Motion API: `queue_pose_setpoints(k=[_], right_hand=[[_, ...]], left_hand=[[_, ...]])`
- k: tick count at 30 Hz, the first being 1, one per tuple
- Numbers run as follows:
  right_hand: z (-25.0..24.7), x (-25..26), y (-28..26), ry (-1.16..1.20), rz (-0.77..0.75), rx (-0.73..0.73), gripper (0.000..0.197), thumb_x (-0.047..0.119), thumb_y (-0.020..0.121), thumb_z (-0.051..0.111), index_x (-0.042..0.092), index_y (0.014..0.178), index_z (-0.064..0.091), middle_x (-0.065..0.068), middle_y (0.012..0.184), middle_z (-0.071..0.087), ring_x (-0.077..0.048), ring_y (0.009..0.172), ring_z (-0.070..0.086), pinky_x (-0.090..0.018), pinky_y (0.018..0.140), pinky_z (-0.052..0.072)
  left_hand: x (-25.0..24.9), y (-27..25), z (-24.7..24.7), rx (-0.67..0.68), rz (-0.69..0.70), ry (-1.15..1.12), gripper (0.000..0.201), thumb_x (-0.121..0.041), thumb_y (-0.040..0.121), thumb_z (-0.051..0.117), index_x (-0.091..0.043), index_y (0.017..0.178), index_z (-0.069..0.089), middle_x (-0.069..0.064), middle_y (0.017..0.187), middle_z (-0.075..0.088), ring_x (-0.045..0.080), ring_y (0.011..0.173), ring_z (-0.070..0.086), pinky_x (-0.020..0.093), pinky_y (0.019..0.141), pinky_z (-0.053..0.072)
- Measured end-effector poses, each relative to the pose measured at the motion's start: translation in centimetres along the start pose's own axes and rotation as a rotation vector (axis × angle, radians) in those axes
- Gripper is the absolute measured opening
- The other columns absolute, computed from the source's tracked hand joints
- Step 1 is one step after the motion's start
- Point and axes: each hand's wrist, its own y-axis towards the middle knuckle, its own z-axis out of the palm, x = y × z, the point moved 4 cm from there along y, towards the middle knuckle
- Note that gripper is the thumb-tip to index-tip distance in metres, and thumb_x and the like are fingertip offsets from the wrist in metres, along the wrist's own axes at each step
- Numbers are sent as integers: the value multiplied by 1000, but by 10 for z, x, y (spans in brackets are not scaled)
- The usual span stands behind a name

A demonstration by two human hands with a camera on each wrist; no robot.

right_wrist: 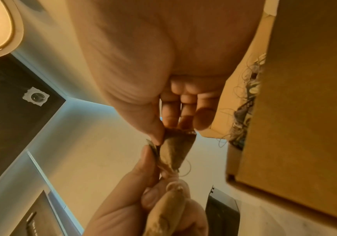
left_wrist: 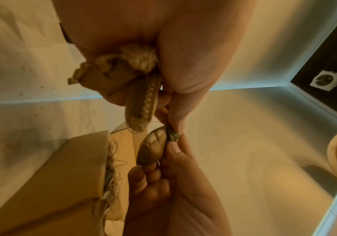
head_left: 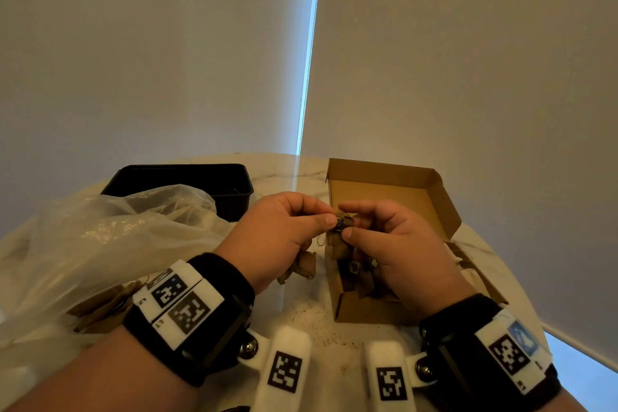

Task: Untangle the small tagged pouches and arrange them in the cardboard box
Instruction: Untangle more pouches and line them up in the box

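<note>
pouch in the air: small brown pouch [head_left: 337,246], hangs above the box's near left corner
pouches in box: dark-tagged, at near end [head_left: 359,278]
cardboard box: open, flaps up [head_left: 384,191]

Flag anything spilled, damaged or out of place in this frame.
Fine brown crumbs are scattered on the marble table beside the cardboard box, like spilled pouch filling. Loose thread bunches over the box's edge. Nothing looks damaged.
</note>
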Motion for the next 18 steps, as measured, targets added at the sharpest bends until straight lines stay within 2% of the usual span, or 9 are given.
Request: queue_pose_setpoints(k=[4,7,11,15,18], right_hand=[[2,0,0,38,3,15,31,-3,90,64,17,114,66,-4,91,78,-18,81,76,-22,71,59],[2,1,-1,50,-3,23,30,-2,89,65,17,113,67,-4,91,78,-19,82,76,-21,70,58],[2,1,-1,14,3,18,26,2,90,66,17,112,67,-2,88,78,-17,79,76,-21,68,59],[-7,-1,1,-57,9,-77,22,5,90,67,21,104,70,-1,85,77,-11,72,73,-19,61,56],[-23,-7,6,-51,53,-200,22,5,88,70,24,100,72,0,84,76,-13,78,74,-28,67,59]], left_hand=[[-1,-1,1,-14,7,-1,5,-17,91,69,-14,95,69,4,59,51,16,38,48,17,31,36],[-1,0,1,-38,25,5,13,-17,90,71,-12,100,64,1,58,50,12,37,45,18,32,37],[-1,0,3,-42,31,14,13,-17,89,72,-11,96,63,2,58,49,9,37,44,19,33,38],[-2,-1,2,-45,2,1,17,-24,88,72,-14,99,64,5,60,50,14,37,46,18,32,36],[-1,0,-3,-87,-33,25,20,-33,90,69,-17,101,64,5,60,51,18,40,50,20,35,36]])
